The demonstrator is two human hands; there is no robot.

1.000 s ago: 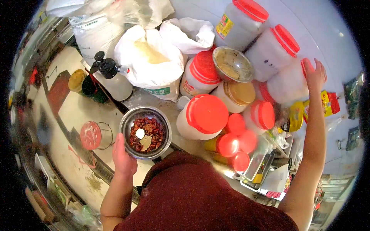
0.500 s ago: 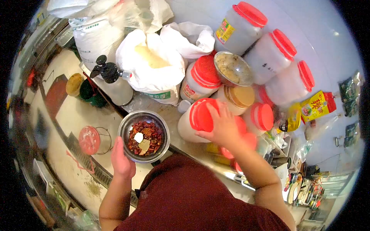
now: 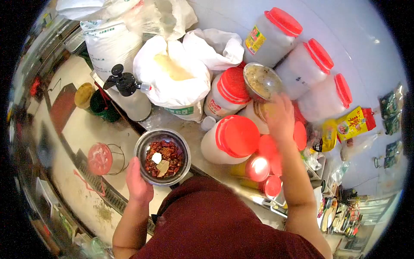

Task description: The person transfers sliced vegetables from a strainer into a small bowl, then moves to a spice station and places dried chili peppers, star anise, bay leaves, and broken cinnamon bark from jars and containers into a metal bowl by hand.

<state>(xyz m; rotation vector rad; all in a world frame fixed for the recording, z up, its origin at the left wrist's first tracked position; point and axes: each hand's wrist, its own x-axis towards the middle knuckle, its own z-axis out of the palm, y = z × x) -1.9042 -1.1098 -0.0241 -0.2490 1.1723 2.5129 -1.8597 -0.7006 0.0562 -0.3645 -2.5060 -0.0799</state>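
My left hand [image 3: 139, 183] holds a steel bowl [image 3: 187, 160] at its lower left rim. In the bowl lie dried red spices [image 3: 173, 153], a white lump [image 3: 156, 158] and a pale brown piece [image 3: 163, 168]. My right hand [image 3: 279, 115] is over the tan-lidded jar [image 3: 258, 113], covering much of the lid; its fingers are blurred. Just above it, a second metal bowl [image 3: 262, 81] with pale contents sits tilted among the jars. A large red-lidded jar [image 3: 237, 137] stands left of my right forearm.
White sacks [image 3: 172, 80], one open with pale grains, stand at the back beside a pump sprayer [image 3: 133, 101]. More red-lidded jars [image 3: 308, 71] line the wall. Yellow packets [image 3: 353, 124] are at the right. On the floor are a red-topped stool [image 3: 100, 159] and a green bucket [image 3: 103, 105].
My right hand has moved from the far right jar to the large front red lid, then up and right to the tan-lidded jar. My left hand still holds the bowl.
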